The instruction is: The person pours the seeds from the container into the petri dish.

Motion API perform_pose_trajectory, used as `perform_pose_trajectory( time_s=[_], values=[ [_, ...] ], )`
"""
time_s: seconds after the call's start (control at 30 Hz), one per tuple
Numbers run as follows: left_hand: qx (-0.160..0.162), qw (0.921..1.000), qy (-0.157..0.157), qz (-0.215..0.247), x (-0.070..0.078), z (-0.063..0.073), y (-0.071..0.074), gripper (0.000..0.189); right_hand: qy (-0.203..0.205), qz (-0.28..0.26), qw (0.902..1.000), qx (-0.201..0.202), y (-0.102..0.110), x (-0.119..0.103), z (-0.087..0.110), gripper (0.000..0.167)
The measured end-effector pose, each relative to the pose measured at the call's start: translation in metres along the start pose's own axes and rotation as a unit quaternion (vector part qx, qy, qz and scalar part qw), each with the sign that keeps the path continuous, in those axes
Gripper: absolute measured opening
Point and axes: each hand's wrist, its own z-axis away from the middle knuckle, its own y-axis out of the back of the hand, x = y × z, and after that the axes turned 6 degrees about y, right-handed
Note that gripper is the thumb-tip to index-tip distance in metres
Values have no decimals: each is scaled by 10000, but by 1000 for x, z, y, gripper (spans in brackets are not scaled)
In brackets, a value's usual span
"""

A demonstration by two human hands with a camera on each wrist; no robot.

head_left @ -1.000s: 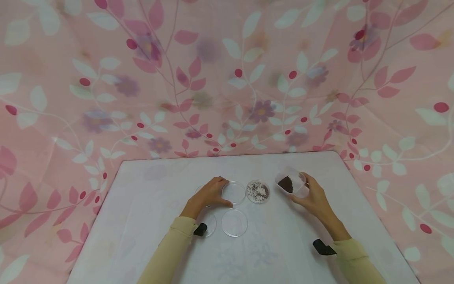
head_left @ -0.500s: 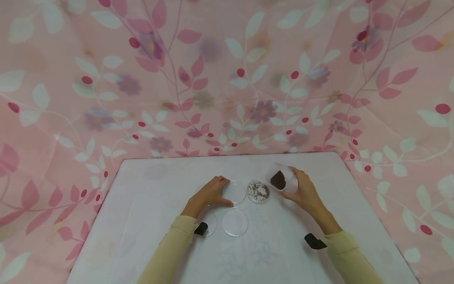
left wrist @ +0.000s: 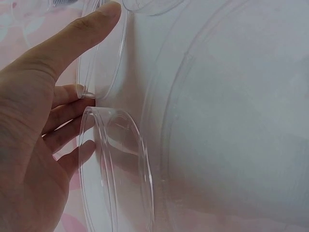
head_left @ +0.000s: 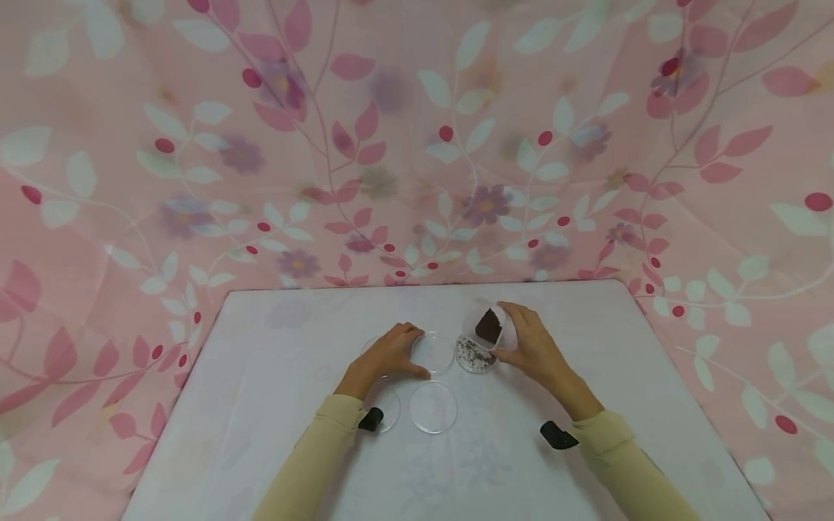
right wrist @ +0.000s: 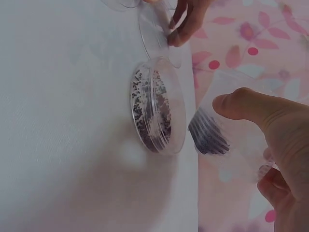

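Observation:
My left hand [head_left: 391, 353] holds a clear petri dish [head_left: 433, 353] by its rim, thumb at one side and fingertips at the other; the dish lies on the table. To its right sits another petri dish [right wrist: 157, 106], scattered with dark granules. Above that dish, my right hand [head_left: 537, 340] grips a clear plastic cup [head_left: 508, 337] tipped to the left. A clump of dark granules [right wrist: 208, 133] lies against the cup's ridged wall. Cup and hand cover part of the speckled dish in the head view. No falling granules can be made out.
A clear dish [head_left: 434, 407] lies in front of the held one. Two more, a front-left dish [head_left: 389, 411] and a back-left dish [head_left: 369, 345], are partly hidden by my left hand and wrist. The white table [head_left: 293, 333] meets a floral pink curtain [head_left: 417, 181] behind.
My right hand has brought the cup leftward, from beside the speckled dish to over it, tilting it further. The left hand keeps its place on the dish.

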Motion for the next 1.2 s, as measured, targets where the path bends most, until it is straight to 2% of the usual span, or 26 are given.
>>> perform_pose_trajectory(
  time_s=[0.27,0.53,0.9,1.2],
  values=[
    [-31,10000,25,-43,-2,-2,-2,92,409,411,9977,-360,-9,-17,-13,93],
    [-40,10000,57,-23,0,0,-1,91,542,803,9929,-696,-11,-31,-24,91],
    [-37,10000,74,-53,1,0,0,91,917,1016,9882,-686,-15,-31,-30,92],
    [-43,9999,72,-83,1,0,0,92,1042,1346,9821,-803,-20,-33,-29,92]
  ],
)
